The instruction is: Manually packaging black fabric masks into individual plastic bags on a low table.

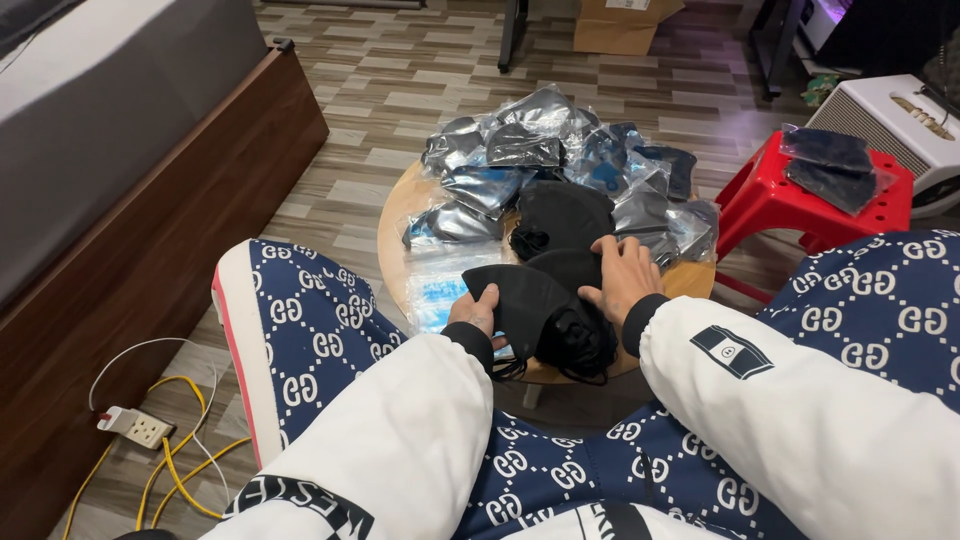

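Looking down from my head, my left hand point(474, 312) pinches the left edge of a black fabric face mask point(525, 300), fingers curled narrow around the soft, matte cloth. The mask lies folded into a curved, beak-like shape at the near edge of the small round wooden table point(392, 225), its thin ear loops dangling off the front. My right hand point(622, 275) lies flat with fingers spread over a stack of black masks point(575, 265) just beyond it, pressing down on the cloth; I cannot tell whether it grips anything underneath.

Behind my hands sits another loose black mask point(560, 215), rounded and limp. Around it is a heap of masks sealed in clear plastic bags point(530, 135), glossy and crinkled, catching the light. A flat bag with pale blue contents point(437, 290) lies just left of my left hand on the tabletop.

To the right stands a red plastic stool point(770, 200) with two more bagged dark masks point(830, 165) on top. On the wood-patterned floor at lower left, a white power strip point(135, 427) lies with yellow and white cables point(170, 470) curling by it.
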